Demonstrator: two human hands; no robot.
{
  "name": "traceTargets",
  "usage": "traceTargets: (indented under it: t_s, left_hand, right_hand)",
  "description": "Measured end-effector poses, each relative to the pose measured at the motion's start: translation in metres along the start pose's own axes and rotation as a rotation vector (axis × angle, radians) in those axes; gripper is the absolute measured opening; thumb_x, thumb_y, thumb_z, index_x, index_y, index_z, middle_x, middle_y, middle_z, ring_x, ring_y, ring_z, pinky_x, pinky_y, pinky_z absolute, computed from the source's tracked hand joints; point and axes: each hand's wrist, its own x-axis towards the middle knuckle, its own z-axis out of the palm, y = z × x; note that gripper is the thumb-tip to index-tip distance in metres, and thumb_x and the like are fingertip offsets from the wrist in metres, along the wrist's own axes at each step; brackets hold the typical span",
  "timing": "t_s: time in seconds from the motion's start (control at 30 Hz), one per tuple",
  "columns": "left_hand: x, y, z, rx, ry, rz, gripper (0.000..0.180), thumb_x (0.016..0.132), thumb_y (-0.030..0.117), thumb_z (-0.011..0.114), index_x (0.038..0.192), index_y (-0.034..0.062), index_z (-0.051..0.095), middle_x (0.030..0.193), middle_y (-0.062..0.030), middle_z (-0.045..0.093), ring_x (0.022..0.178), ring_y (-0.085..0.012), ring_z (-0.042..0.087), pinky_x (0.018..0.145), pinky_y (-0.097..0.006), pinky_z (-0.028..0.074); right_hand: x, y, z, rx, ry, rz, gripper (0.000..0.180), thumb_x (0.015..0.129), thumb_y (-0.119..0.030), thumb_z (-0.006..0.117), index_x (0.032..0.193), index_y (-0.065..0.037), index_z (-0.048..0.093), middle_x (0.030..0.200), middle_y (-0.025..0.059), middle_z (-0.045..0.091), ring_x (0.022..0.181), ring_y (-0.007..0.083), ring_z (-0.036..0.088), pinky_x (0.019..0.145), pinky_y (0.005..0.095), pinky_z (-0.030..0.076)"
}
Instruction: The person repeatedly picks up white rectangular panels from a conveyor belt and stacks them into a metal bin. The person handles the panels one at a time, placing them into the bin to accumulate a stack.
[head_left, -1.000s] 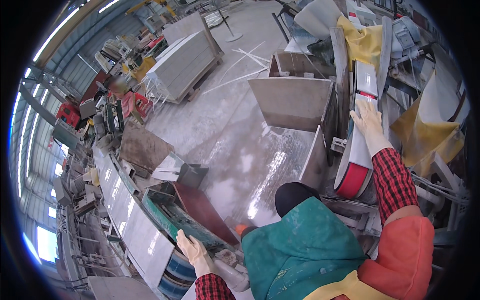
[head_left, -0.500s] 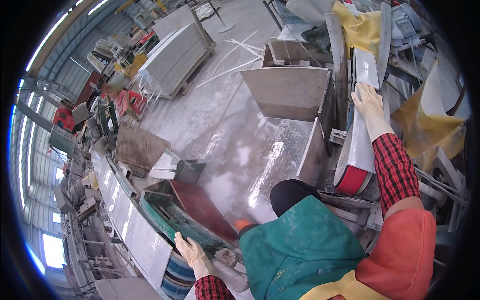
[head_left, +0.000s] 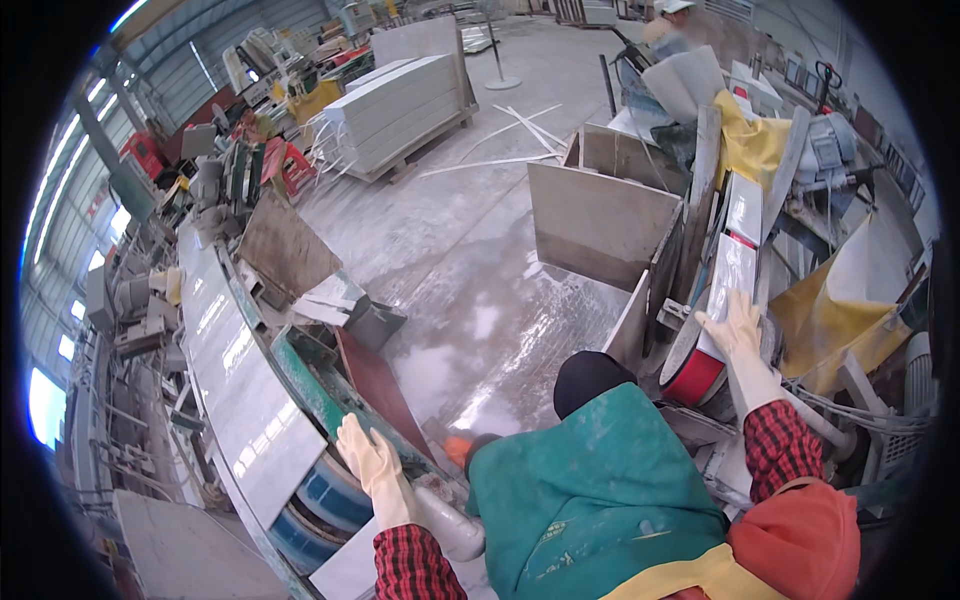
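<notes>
A wet grey concrete workshop floor (head_left: pixel 470 260) spreads through the middle of the scene, hemmed by stacked pale stone slabs on a wooden pallet (head_left: pixel 395 105) at the far end and a long glossy grey stone slab (head_left: pixel 235 375) lying along the green-framed machine bed (head_left: pixel 310 385) at the left. Upright beige stone panels (head_left: pixel 600 225) stand in a rack to the right, with crumpled yellow sheeting (head_left: pixel 825 320) beyond them. In the foreground, a green apron (head_left: pixel 590 500) covers the person's front and hides much of the ground below. The right hand (head_left: pixel 740 335), in a cream rubber glove, lies flat and spread open against a narrow white polished stone strip (head_left: pixel 730 275) that leans upright among the panels, above a red-rimmed round disc (head_left: pixel 692 378); it presses rather than grasps. The left hand (head_left: pixel 368 462), gloved likewise, rests with fingers curled loosely on the edge of the machine bed, just beside the grey slab; how firmly it grips cannot be told.
</notes>
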Motion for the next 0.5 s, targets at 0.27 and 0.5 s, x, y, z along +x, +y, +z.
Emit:
traceTargets:
  t_s: [0.27, 0.5]
  left_hand:
    - [-0.001, 0.001, 0.0, -0.003, 0.11, 0.035, 0.047, 0.089, 0.01, 0.062, 0.134, -0.0017, 0.055, 0.134, -0.0234, 0.059, 0.126, -0.0434, 0.051, 0.11, -0.05, 0.037]
    - [0.005, 0.012, -0.004, -0.049, 0.299, 0.109, 0.034, 0.08, 0.008, 0.066, 0.113, 0.0006, 0.06, 0.106, -0.0199, 0.063, 0.101, -0.0413, 0.056, 0.09, -0.051, 0.043]
  right_hand:
    - [-0.001, -0.006, 0.015, 0.187, 0.022, 0.134, 0.091, 0.069, -0.036, 0.081, 0.15, -0.016, 0.045, 0.154, 0.0108, 0.044, 0.136, 0.0382, 0.048, 0.112, 0.045, 0.043]
    - [0.04, 0.027, 0.018, 0.922, 0.137, 0.079, 0.095, 0.061, -0.015, 0.085, 0.148, -0.003, 0.048, 0.137, 0.0184, 0.061, 0.124, 0.0305, 0.06, 0.105, 0.0363, 0.047]
